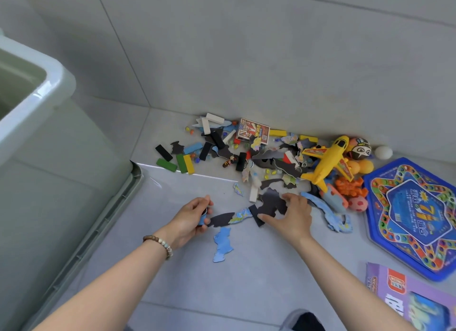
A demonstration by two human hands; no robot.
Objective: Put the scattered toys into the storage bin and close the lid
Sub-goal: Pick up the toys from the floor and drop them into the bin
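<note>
In the head view, scattered toys (246,153) lie heaped along the wall. A yellow plane (328,161), a blue game board (414,214) and a purple box (385,288) sit to my right. The storage bin (49,84) stands uncovered at my left, well apart from the heap. My left hand (190,219) pinches a few puzzle pieces (202,218) between thumb and fingers. My right hand (293,217) lies spread, fingertips resting on a dark puzzle piece (271,203) at the heap's near edge. A blue piece (222,244) lies on the floor between my wrists.
</note>
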